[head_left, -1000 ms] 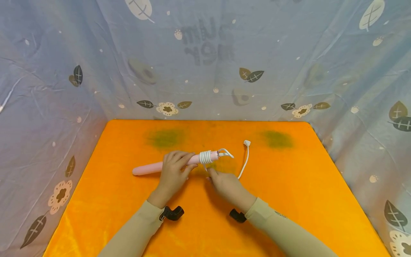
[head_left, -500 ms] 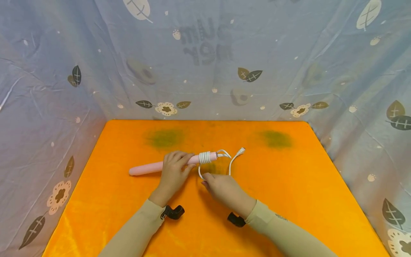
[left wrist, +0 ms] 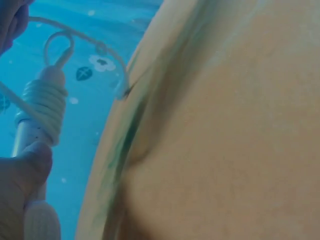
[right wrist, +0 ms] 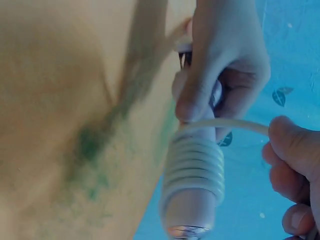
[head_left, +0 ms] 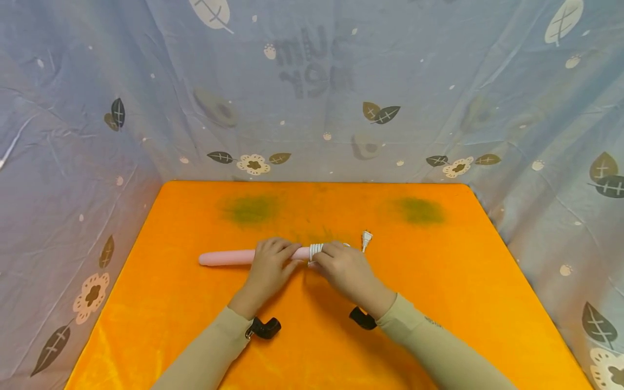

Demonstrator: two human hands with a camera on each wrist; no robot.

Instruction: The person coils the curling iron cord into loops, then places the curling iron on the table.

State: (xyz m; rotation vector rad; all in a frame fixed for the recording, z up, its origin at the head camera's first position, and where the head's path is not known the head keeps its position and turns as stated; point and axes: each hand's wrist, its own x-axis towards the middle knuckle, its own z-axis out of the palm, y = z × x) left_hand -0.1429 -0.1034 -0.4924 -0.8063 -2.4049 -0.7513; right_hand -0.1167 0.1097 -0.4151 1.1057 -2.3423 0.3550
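A slim pink hair iron (head_left: 226,258) lies slantwise across my front, its long end to the left. Its white cord is wound in several tight turns (right wrist: 194,162) round the handle. My left hand (head_left: 271,268) grips the body, thumb just short of the coil. My right hand (head_left: 351,276) pinches the cord's running part between thumb and fingers, close beside the handle. In the right wrist view that stretch of cord (right wrist: 235,123) runs taut from the coil to the right fingertips. Past the right hand the cord's plug (head_left: 366,236) points away from me.
An orange cloth-covered table (head_left: 439,281) carries greenish smudges near its far edge. Patterned blue-grey curtains (head_left: 312,119) hang on the left, at the back and on the right. Black curved pieces (head_left: 265,327) stick out at both wrists.
My right hand has drawn the cord down, then come up over the coil on the handle. The plug has shifted left and a little nearer. The left hand keeps its grip on the hair iron.
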